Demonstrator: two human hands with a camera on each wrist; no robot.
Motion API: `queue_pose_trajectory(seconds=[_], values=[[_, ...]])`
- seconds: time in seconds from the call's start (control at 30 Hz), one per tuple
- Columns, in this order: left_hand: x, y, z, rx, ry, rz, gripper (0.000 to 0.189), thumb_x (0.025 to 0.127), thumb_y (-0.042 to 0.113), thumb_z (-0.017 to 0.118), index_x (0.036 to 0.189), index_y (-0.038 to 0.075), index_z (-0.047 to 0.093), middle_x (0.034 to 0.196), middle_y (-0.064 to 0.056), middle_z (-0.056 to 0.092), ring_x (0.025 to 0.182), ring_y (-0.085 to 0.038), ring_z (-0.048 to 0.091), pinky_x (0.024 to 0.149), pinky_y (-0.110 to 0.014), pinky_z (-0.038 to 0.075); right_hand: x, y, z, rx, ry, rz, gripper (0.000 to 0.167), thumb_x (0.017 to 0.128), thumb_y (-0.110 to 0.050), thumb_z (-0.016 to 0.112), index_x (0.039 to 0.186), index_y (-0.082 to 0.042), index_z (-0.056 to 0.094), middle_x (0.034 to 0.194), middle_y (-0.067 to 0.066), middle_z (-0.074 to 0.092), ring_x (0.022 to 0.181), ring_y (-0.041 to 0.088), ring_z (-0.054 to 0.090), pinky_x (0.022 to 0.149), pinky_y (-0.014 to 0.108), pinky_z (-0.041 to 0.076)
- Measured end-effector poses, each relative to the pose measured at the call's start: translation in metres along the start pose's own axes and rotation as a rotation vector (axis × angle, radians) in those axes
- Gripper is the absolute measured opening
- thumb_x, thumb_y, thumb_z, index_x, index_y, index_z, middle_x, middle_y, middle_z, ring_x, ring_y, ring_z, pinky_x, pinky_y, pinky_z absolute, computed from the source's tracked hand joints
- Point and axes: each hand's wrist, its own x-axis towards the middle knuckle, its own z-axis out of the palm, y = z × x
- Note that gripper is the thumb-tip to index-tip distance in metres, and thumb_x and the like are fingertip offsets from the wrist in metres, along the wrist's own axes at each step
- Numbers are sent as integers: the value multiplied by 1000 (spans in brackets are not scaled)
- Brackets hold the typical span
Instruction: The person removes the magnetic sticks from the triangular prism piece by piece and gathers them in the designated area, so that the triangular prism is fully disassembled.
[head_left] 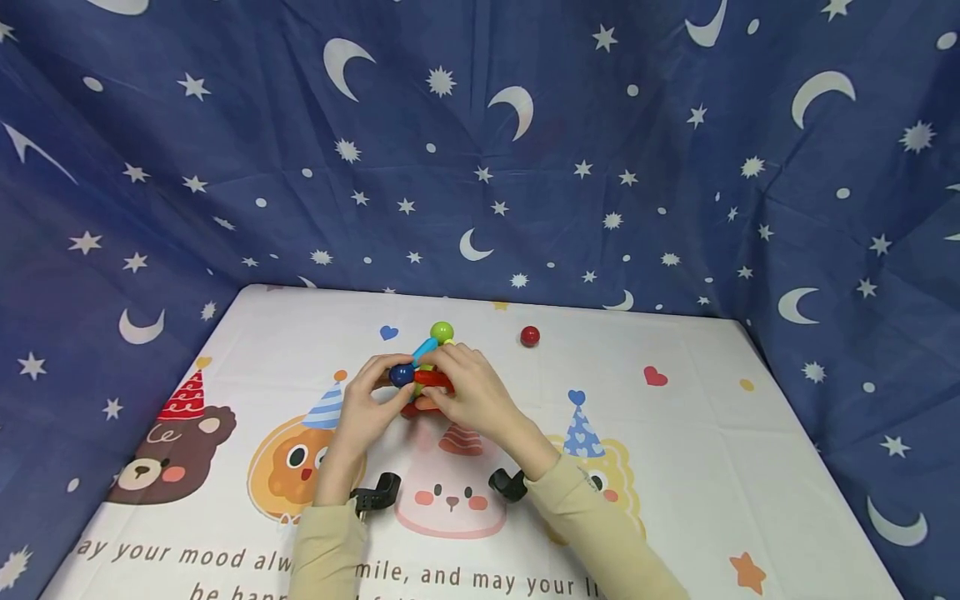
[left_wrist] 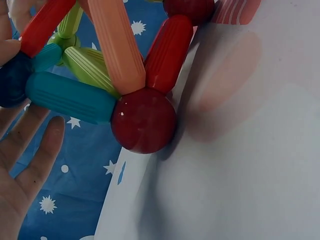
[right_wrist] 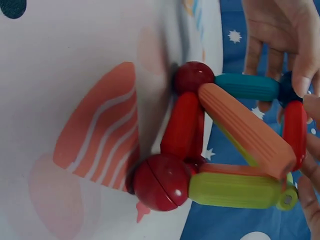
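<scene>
Over the far half of the surface [head_left: 697, 433], between the hands, I have the red rod [head_left: 433, 380] lying crosswise, left end at the blue ball [head_left: 402, 375]; left hand [head_left: 367, 412] pinching that ball, right hand [head_left: 480, 393], nearer, gripping the rod. Far edge beyond, loose red ball [head_left: 530, 337] off right, open room past it.

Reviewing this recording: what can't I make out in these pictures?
Head: much of the ball-and-rod structure, behind the left hand and right hand.
Head: some printed lettering, behind the left sleeve.
Left wrist: part of the upper red ball, beyond the top edge.
Right wrist: most of the right hand, beyond the right edge.
</scene>
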Motion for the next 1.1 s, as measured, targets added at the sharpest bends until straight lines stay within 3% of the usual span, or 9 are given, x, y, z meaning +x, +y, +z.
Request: queue_pose_trajectory(seconds=[0.2, 0.33, 0.6, 1.1], values=[[-1, -1, 0, -7, 2, 3, 34, 82, -6, 69, 115, -3, 64, 114, -18, 64, 94, -13, 61, 86, -17, 50, 0, -1, 11, -149, 18, -11, 35, 84, -23, 75, 116, -16, 62, 108, -2, 66, 91, 15, 56, 76, 27, 43], [-1, -2, 0, -13, -2, 1, 34, 82, -6, 69, 116, -3, 63, 114, -18, 63, 94, -15, 62, 86, -19, 51, -1, 0, 15, -183, 47, -8, 32, 83, -21, 75, 113, -16, 63, 105, -3, 67, 89, 15, 56, 74, 27, 41], [0, -3, 0, -21, -9, -11, 33, 83, -4, 68, 116, -3, 63, 114, -18, 63, 95, -14, 61, 88, -19, 50, -2, 1, 19, -166, 108, -23, 27, 81, -21, 76, 105, -16, 65, 98, -4, 69, 86, 15, 54, 71, 26, 38], [-1, -3, -2, -74, -6, 23, 35, 84, -7, 66, 119, -5, 63, 117, -22, 63, 97, -8, 61, 88, -16, 50, 2, 1, 20, -81, 130, -1, 18, 85, -25, 73, 99, -16, 69, 96, -4, 68, 86, 14, 55, 70, 26, 38]])
